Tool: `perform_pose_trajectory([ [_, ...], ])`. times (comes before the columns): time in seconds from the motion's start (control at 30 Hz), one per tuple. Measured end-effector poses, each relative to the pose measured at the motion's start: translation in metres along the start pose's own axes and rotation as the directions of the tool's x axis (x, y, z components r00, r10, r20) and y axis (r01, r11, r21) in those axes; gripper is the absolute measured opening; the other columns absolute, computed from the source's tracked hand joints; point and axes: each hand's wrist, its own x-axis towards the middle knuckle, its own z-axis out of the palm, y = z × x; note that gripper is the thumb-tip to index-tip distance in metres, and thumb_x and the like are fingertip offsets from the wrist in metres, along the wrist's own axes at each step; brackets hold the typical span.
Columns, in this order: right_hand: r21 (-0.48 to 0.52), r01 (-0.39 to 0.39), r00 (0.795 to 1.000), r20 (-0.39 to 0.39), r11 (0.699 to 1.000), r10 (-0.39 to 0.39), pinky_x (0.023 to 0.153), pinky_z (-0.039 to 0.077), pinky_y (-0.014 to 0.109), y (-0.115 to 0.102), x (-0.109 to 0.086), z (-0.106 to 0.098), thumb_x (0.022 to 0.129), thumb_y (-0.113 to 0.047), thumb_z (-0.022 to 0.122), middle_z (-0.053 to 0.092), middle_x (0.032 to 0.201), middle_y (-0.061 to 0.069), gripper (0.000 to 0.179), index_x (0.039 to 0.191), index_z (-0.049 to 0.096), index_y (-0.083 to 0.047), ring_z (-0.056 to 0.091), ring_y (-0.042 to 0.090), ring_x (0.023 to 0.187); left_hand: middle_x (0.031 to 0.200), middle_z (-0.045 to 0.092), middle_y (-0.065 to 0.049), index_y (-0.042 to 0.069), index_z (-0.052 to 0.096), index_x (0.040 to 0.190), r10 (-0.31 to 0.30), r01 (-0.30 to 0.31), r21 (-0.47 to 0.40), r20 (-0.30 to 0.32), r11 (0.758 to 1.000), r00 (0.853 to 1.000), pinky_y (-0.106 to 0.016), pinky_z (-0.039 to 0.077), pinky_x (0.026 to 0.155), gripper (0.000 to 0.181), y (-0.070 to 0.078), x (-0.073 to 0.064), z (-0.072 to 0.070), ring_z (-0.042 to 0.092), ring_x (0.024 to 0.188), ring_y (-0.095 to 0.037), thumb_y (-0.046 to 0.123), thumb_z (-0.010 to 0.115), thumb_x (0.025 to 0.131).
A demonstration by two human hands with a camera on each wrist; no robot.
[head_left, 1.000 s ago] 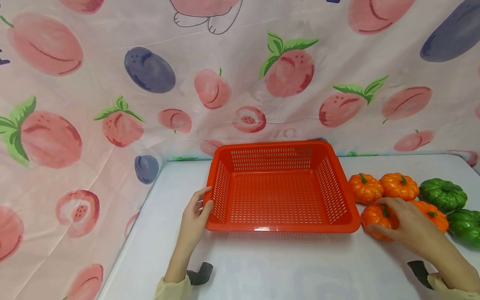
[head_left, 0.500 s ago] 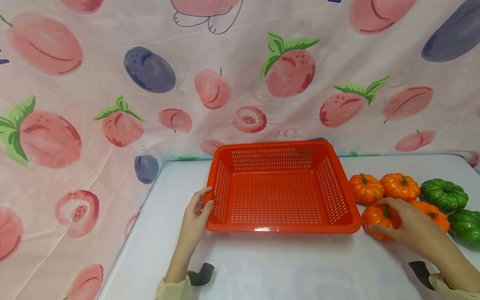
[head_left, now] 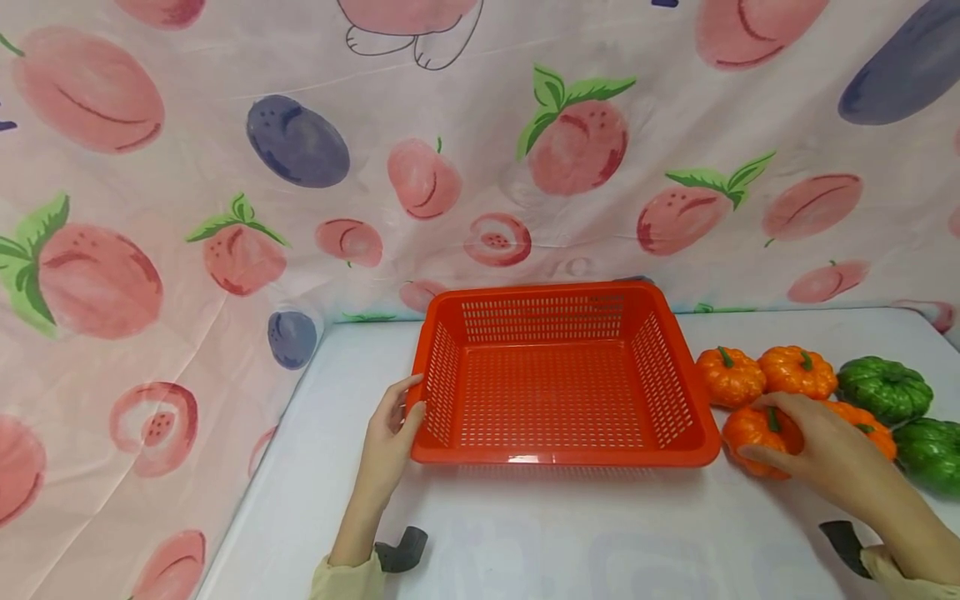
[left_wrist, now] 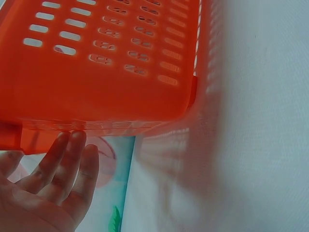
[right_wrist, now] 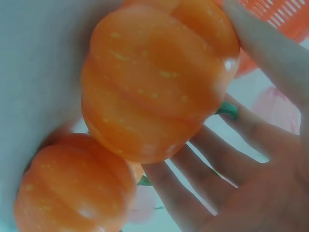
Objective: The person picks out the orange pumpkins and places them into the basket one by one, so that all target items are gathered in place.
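Clock directions follow the head view, with twelve pointing away from the person. Furthest left, the left hand (head_left: 388, 435) touches the left rim of the red basket (head_left: 562, 457); its fingers are mostly straight and a little apart, their tips against the basket's outer side in the left wrist view. Whether the thumb presses from the other side is hard to tell. The basket lies at two o'clock from this hand, its long side running from nine to three, with nothing inside.

Just past its right edge, an orange pumpkin (head_left: 731, 379) sits at eleven o'clock from the front pumpkin (head_left: 747, 432). The front pumpkin is squat and round, with no marked long axis, and its green stem points up. It is just beside the basket's front right corner; the basket's middle lies from it between nine and ten o'clock. A second orange pumpkin (head_left: 798, 372) is at one o'clock.

The right hand (head_left: 831, 454) is by far the nearer to the front pumpkin, which lies at nine o'clock from its palm. Thumb and spread fingers hold it from opposite sides, the stem between them. Beyond, at three o'clock, a third orange pumpkin (head_left: 870, 429) is partly hidden by the hand, then a far green pumpkin (head_left: 887, 390) and a near green pumpkin (head_left: 933, 452).
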Motion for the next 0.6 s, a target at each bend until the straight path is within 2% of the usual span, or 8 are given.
perform_pose_trajectory([
  [0.37,0.011,0.037,0.998,-0.046,0.999,-0.036,0.083,0.044,0.068,-0.005,-0.002,-0.007,0.073,-0.048,0.084,0.056,0.12,0.033,0.079,0.122,0.055,0.007,0.053,0.05,0.104,0.142,0.053,-0.01,0.016,0.052,0.14,-0.001,0.001,0.01,-0.003,1.0,1.0,-0.029,0.055,0.092,0.04,0.0,-0.001,0.001,0.059,0.121,-0.027,0.012,0.058,0.101],
  [0.6,-0.002,0.113,0.982,-0.153,0.994,-0.112,0.081,0.044,0.064,-0.011,-0.004,-0.013,0.073,-0.041,0.087,0.056,0.123,0.028,0.068,0.118,0.059,0.001,0.051,0.045,0.106,0.14,0.054,-0.012,0.016,0.052,0.139,0.015,-0.015,0.023,-0.013,1.0,1.0,-0.033,0.055,0.094,0.04,-0.001,0.0,0.001,0.059,0.121,-0.029,0.011,0.058,0.1],
])
